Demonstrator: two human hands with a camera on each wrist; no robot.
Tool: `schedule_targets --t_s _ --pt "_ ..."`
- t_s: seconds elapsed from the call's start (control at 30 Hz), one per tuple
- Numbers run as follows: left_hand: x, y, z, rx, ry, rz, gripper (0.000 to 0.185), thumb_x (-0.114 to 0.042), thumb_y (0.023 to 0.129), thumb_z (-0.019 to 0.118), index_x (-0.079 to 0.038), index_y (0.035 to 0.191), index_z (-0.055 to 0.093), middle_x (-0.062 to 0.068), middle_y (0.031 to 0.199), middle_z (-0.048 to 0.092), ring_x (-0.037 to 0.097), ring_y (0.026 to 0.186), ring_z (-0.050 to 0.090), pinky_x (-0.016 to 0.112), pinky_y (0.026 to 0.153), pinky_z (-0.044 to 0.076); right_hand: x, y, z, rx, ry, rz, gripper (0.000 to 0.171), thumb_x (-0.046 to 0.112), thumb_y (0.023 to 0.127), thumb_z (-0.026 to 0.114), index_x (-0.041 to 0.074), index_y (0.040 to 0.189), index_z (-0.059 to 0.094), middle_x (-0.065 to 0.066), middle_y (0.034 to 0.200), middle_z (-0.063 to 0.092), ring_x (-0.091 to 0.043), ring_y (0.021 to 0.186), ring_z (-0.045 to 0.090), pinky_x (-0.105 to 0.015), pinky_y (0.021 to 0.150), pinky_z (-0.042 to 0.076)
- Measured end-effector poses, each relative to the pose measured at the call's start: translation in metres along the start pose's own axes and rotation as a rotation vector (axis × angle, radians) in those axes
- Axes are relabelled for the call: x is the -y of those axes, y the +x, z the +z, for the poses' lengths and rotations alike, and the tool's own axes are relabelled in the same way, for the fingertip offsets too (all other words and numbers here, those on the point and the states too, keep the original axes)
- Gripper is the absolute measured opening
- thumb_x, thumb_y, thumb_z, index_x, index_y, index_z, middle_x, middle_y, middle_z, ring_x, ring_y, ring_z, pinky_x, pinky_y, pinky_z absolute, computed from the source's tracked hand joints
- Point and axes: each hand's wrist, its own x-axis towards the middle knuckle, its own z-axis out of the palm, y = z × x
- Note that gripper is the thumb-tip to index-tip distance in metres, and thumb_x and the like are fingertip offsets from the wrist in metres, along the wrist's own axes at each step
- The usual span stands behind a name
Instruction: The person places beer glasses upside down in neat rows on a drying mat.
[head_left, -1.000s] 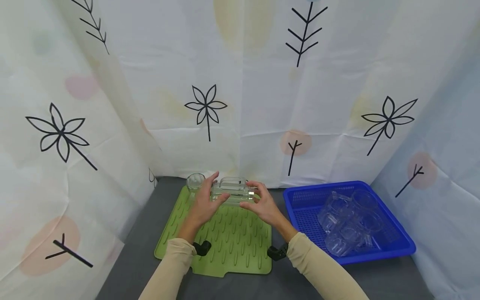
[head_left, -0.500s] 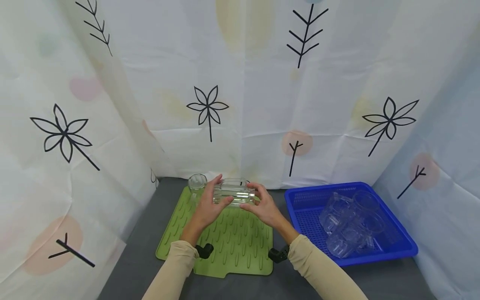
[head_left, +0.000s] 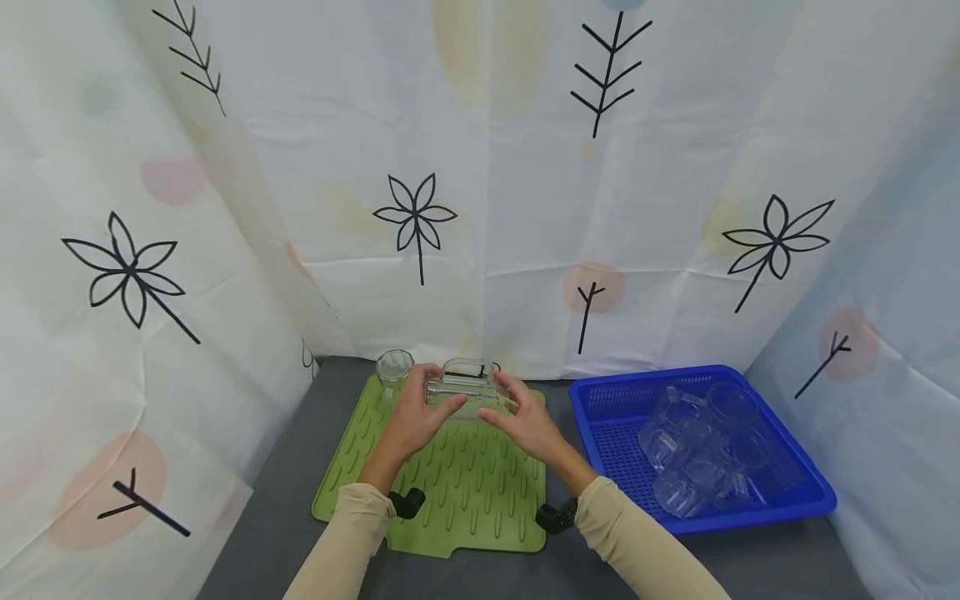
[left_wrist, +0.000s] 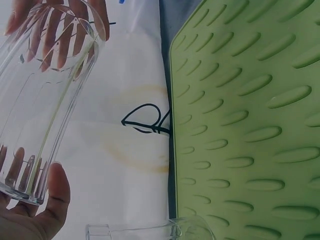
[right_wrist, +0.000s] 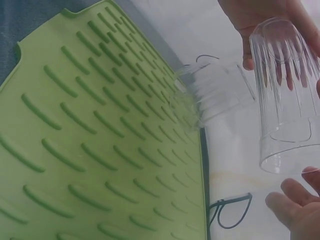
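In the head view a clear glass mug [head_left: 467, 392] lies sideways in the air over the far part of a green ridged mat [head_left: 465, 483], its handle facing the back. My left hand [head_left: 414, 412] grips the mug's base end, thumb in front and fingers behind. At the rim end, my right hand [head_left: 528, 421] holds it between thumb and fingers. The left wrist view shows the mug [left_wrist: 45, 115] with fingers seen through its glass. A second glass mug [head_left: 393, 367] stands at the mat's back left corner, partly behind my left hand.
To the right, a blue plastic basket [head_left: 615, 500] holds several clear glass mugs [head_left: 701, 450] lying in a heap. Dark grey cloth [head_left: 292, 467] covers the table, and a patterned white curtain [head_left: 517, 208] hangs close behind and on both sides.
The held mug has turned a little about its length, so its handle shows more. My left fingertips have come down over its base end. The second mug and basket stay put.
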Motion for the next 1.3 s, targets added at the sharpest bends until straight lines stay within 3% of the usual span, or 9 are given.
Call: schedule_targets --t_s 0.2,0.4,0.57,0.7,0.83,1.0,1.1,1.3 --pt "-0.002 0.001 0.002 -0.02 0.045 -0.009 0.066 -0.052 0.092 0.073 -0.013 0.138 0.047 0.01 0.138 0.052 0.034 0.128 0.052 0.055 0.096 0.05 0.005 -0.007 0.0 -0.019 -0.175 -0.014 0.077 0.04 0.098 0.068 0.019 0.162 0.03 -0.01 0.166 0.031 -0.033 0.153 0.035 -0.06 0.119 0.037" --pt "-0.002 0.003 0.003 -0.077 0.164 0.063 0.063 -0.05 0.09 0.075 -0.012 0.134 0.052 0.01 0.13 0.054 0.029 0.113 0.055 0.049 0.094 0.049 0.013 -0.018 -0.003 -0.034 -0.45 -0.1 0.078 0.038 0.098 0.069 0.01 0.161 0.031 -0.016 0.164 0.033 -0.037 0.15 0.038 -0.06 0.115 0.041" --pt "0.001 0.003 0.004 -0.103 0.23 0.097 0.063 -0.047 0.087 0.079 -0.012 0.134 0.055 0.012 0.133 0.054 0.031 0.119 0.055 0.053 0.098 0.05 0.012 -0.023 -0.007 -0.127 -0.657 -0.167 0.076 0.04 0.096 0.071 0.004 0.155 0.039 -0.022 0.157 0.039 -0.045 0.145 0.04 -0.062 0.11 0.044" --pt "0.002 0.001 0.006 -0.103 0.274 0.103 0.064 -0.049 0.083 0.082 -0.015 0.133 0.06 0.014 0.14 0.052 0.036 0.128 0.053 0.057 0.101 0.05 0.011 -0.027 -0.012 -0.176 -0.788 -0.098 0.083 0.054 0.095 0.067 0.008 0.157 0.037 -0.023 0.16 0.035 -0.05 0.149 0.031 -0.066 0.115 0.038" --pt "0.007 0.002 0.009 -0.107 0.333 0.142 0.063 -0.048 0.081 0.084 -0.017 0.131 0.063 0.015 0.146 0.051 0.038 0.135 0.05 0.058 0.103 0.05 0.008 -0.029 -0.019 -0.187 -0.876 -0.034 0.09 0.068 0.094 0.058 0.013 0.161 0.032 -0.023 0.166 0.026 -0.052 0.154 0.021 -0.07 0.119 0.028" --pt "0.012 0.005 0.014 -0.127 0.422 0.19 0.064 -0.046 0.079 0.086 -0.018 0.131 0.064 0.015 0.145 0.052 0.039 0.13 0.053 0.055 0.095 0.055 0.006 -0.033 -0.032 -0.18 -0.94 0.02 0.097 0.075 0.091 0.054 0.018 0.164 0.024 -0.02 0.172 0.012 -0.053 0.156 0.007 -0.075 0.119 0.018" --pt "0.012 0.008 0.017 -0.156 0.468 0.184 0.066 -0.047 0.078 0.087 -0.018 0.132 0.063 0.015 0.141 0.054 0.037 0.124 0.056 0.052 0.09 0.057 0.005 -0.036 -0.04 -0.176 -0.941 0.036 0.102 0.075 0.09 0.057 0.019 0.166 0.017 -0.019 0.173 0.006 -0.052 0.157 0.001 -0.077 0.12 0.013" --pt "0.015 0.017 0.026 -0.183 0.592 0.174 0.069 -0.049 0.077 0.087 -0.016 0.132 0.062 0.014 0.139 0.056 0.038 0.128 0.055 0.052 0.097 0.055 0.005 -0.039 -0.047 -0.171 -0.941 0.044 0.105 0.074 0.089 0.058 0.018 0.166 0.014 -0.019 0.173 0.005 -0.051 0.157 -0.001 -0.077 0.12 0.01"
